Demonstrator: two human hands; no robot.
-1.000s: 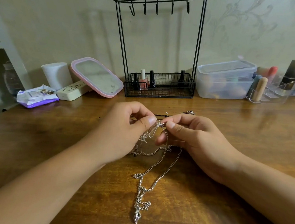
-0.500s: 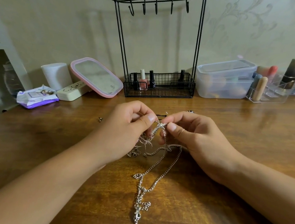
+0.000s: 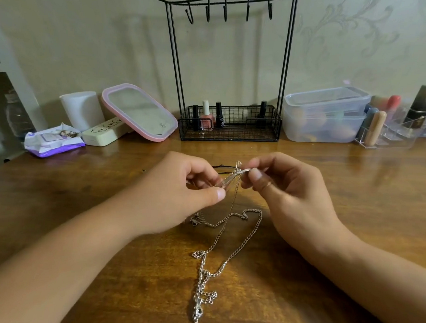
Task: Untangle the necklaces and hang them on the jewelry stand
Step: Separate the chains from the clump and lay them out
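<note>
Both hands up over the table (image 3: 357,198), working the knot in the necklaces (image 3: 227,221). My left hand (image 3: 179,191) pinches the tangled bit between thumb and fingers, right hand (image 3: 288,192) pinches the other end of same knot, thumb + forefinger curled tight. Knot itself is blurry, can't tell how many strands are in it, prob 2+. Rest of the chains trail down onto the wood toward me, clasp end lying near the bottom, loops crossing each other. Stand (image 3: 229,68) at the back by the wall, hooks bare, nothing hung yet.

Risks imo: pulling hands apart too hard tightens the knot or snaps a thin link. Lifting higher drags the loose tail, the crossed loops on the table could re-snag. Pinch slips = knot drops back into the pile
</note>
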